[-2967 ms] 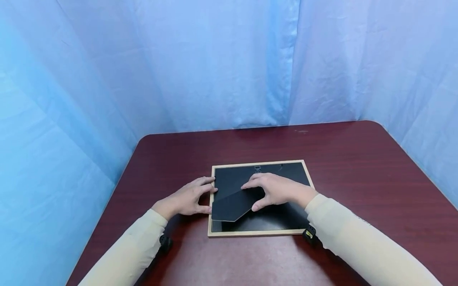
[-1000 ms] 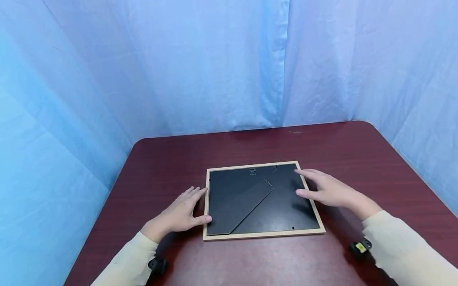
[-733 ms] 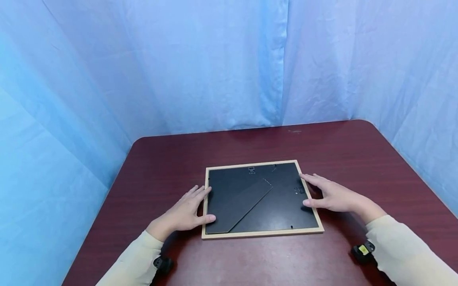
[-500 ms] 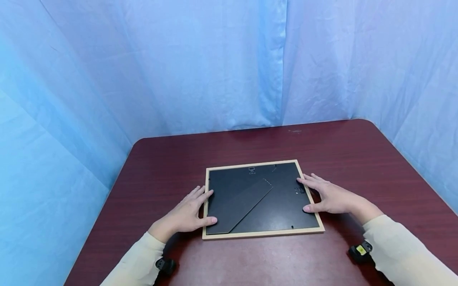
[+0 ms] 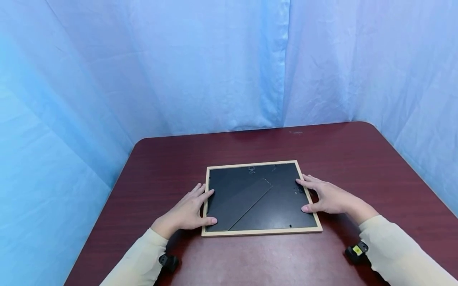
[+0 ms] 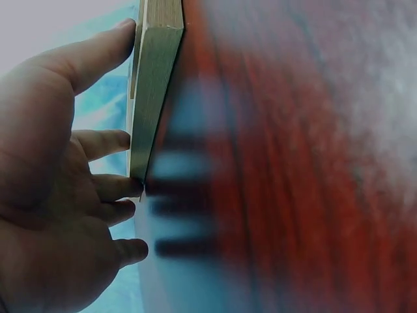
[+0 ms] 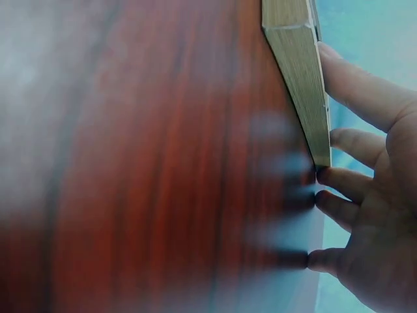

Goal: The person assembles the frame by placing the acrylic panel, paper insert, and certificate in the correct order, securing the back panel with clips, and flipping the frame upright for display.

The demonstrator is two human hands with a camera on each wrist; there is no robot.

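a dark red wooden table [image 5: 358, 159] stands before pale blue draped curtains [image 5: 214, 59].

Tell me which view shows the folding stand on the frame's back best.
The head view: the stand lies flat across the black backing of the picture frame, fully visible. Both wrist views show only the frame's light wooden edge, with the left hand and right hand against it; the stand is hidden.
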